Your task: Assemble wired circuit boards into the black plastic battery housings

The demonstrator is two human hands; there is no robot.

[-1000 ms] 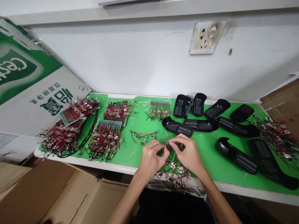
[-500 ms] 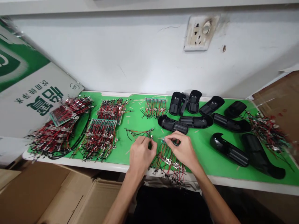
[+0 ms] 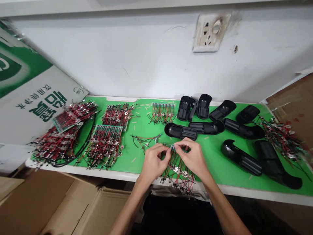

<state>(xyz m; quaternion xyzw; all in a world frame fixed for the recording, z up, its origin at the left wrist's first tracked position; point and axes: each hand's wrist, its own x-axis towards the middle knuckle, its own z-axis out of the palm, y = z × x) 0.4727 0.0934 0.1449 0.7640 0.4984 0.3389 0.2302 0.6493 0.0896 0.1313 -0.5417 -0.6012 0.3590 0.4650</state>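
Observation:
My right hand (image 3: 192, 156) pinches a wired circuit board strip (image 3: 173, 147) at the near edge of the bench. Red and black wires with metal contact tabs (image 3: 178, 170) hang from the strip toward me. At the strip's left end, the thumb and forefinger of my left hand (image 3: 156, 160) are closed on it, and the exact grip is partly hidden. Just beyond my left hand lie small loose wired boards (image 3: 146, 139) on the green mat. Black plastic shells (image 3: 181, 131) sit right behind my hands.
Piles of wired board strips (image 3: 105, 143) cover the left, beside a printed carton (image 3: 36, 94). Another wired strip (image 3: 162, 112) lies at the back. More black shells (image 3: 241, 158) and a wire heap (image 3: 283, 137) are on the right. Cardboard boxes (image 3: 61, 202) stand below the bench edge.
My left hand has moved right, from beside the loose wired boards to the strip's left end, leaving a small piece behind on the mat. My right hand stays at the strip.

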